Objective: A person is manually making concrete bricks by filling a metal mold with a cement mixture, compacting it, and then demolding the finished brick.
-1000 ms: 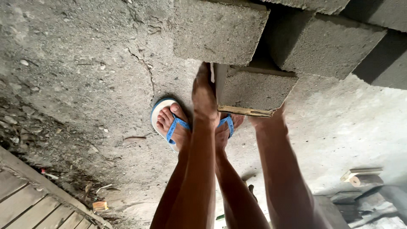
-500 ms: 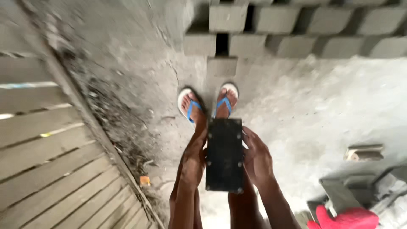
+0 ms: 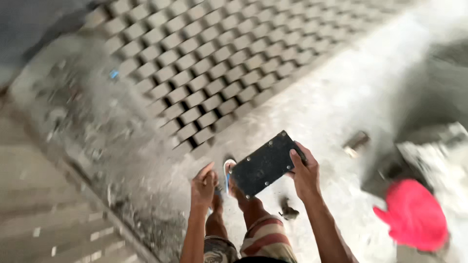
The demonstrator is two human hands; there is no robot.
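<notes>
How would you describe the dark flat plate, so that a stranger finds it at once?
Start at the rows of grey blocks on the floor. Just below their near edge, the right hand holds a black rectangular plate. Unlike the blocks, it is thin, dark and studded with small pale dots.

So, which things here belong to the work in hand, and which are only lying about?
In the work:
- black flat plate, held by the right hand
- left hand, free
- rows of grey blocks

Lying about:
- pink glove
- small dark lump
- short grey piece

Two hands, left [image 3: 204, 184] and right [image 3: 305, 174], one black plate [image 3: 265, 164], one pink glove [image 3: 413, 215] at four o'clock, and dozens of grey blocks [image 3: 209, 63] at twelve o'clock.
</notes>
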